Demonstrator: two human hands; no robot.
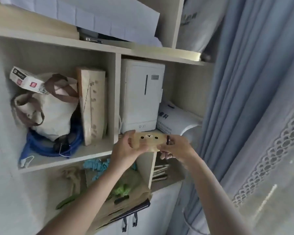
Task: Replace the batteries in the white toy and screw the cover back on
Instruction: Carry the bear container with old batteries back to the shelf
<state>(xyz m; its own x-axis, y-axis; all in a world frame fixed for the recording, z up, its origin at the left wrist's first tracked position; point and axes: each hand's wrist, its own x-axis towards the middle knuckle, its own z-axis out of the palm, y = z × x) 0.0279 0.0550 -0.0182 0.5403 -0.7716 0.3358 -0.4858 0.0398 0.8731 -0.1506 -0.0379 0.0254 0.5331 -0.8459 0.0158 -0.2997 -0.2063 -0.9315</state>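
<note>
I hold a small tan pouch with a bear face printed on it, in front of a shelf unit at the frame's centre. My left hand grips its left end from below. My right hand pinches its right end, where a dark tab or zipper pull shows between my fingers. No white toy, battery or screwdriver can be made out in this view.
The wooden shelf holds a canvas tote, a blue cable coil, a brown paper pack and a white appliance. Paper bags fill the lower cubby. A blue curtain hangs on the right.
</note>
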